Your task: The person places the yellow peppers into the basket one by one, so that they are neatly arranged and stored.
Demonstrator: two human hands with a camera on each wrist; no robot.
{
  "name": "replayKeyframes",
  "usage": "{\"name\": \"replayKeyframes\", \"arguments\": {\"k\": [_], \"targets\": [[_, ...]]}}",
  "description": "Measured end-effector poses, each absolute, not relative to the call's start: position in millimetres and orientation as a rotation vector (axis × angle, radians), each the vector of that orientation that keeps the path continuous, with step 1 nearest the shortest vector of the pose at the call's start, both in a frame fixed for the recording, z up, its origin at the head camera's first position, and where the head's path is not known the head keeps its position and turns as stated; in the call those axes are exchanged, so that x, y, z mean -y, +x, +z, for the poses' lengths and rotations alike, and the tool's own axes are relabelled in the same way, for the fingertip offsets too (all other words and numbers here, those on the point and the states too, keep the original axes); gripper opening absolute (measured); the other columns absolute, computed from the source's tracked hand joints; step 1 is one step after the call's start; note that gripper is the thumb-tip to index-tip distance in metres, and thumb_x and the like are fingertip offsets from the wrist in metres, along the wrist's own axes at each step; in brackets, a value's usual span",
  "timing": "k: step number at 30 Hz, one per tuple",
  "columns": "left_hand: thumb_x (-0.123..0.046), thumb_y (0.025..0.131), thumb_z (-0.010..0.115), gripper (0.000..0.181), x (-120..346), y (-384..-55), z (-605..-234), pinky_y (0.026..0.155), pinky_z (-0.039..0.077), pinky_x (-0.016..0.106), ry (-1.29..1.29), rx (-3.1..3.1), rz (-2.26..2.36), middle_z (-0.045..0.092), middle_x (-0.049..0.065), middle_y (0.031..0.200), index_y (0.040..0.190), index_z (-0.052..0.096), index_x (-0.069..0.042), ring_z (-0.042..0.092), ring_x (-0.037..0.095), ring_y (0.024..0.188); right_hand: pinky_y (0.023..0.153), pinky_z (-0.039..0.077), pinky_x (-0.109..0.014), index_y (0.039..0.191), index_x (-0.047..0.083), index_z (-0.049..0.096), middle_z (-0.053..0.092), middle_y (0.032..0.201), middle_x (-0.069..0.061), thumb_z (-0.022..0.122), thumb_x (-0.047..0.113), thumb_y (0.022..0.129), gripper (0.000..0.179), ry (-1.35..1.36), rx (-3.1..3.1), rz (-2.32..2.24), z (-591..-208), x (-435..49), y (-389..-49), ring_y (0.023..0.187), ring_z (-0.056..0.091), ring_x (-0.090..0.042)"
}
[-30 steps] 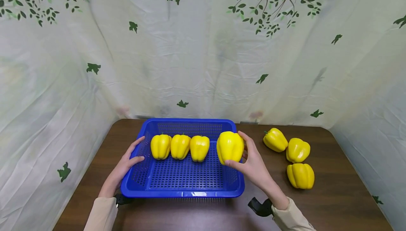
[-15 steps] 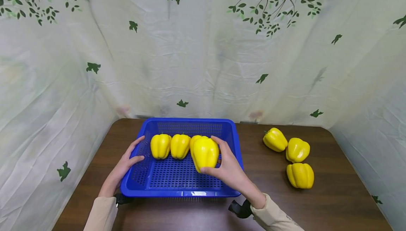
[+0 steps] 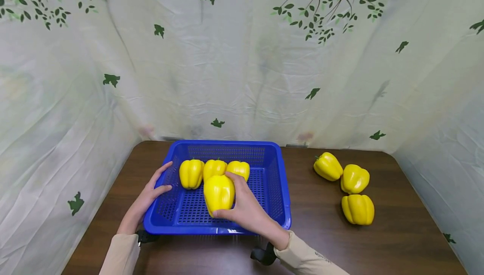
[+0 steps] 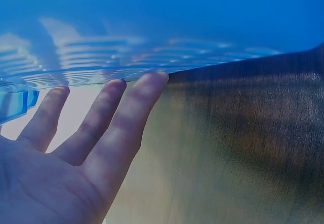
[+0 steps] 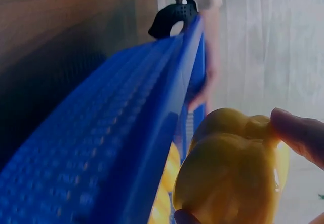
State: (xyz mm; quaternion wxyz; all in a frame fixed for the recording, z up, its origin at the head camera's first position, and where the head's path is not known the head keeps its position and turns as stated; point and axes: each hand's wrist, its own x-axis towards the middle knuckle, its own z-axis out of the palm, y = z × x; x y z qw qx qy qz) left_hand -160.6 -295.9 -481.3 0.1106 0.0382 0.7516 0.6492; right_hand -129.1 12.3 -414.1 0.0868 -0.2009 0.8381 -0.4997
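My right hand [image 3: 247,205] holds a yellow bell pepper [image 3: 219,194] over the front part of the blue basket [image 3: 217,229], thumb on the near side and fingers on the far side. In the right wrist view this bell pepper [image 5: 230,171] shows its lobed end above the basket rim. Three more yellow bell peppers, left [image 3: 191,174], middle [image 3: 214,171] and right [image 3: 238,169], stand in a row inside. At the basket's left side rests my left hand [image 3: 145,197]; the left wrist view shows its fairly straight fingers [image 4: 132,105] touching the slotted outer wall.
Three loose yellow bell peppers lie on the brown wooden table [image 3: 310,241] to the right: one at the back [image 3: 328,166], one in the middle [image 3: 355,179] and one nearer [image 3: 358,210]. A leaf-print curtain [image 3: 242,65] encloses the table's back and sides.
My right hand has carried its bell pepper from the basket's right edge leftward and nearer the front, past the right-hand pepper of the row. The left hand and basket stay put.
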Motion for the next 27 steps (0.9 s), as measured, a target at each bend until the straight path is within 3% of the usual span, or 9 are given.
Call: {"name": "replayKeyframes", "arguments": {"k": [27], "targets": [[-0.016,0.099,0.046,0.064,296,-161,-482,0.087,0.048,0.052,0.097,-2.197,1.895,0.007,0.021,0.155,0.153,0.014,-0.03,0.036,0.049,0.122,0.091,0.042,-0.032,0.142,0.002,0.032,0.04,0.134,-0.013,0.083,0.026,0.069,0.092,-0.636,-2.512,-1.416,-441,57,-131,0.109,0.048,-0.022]]}}
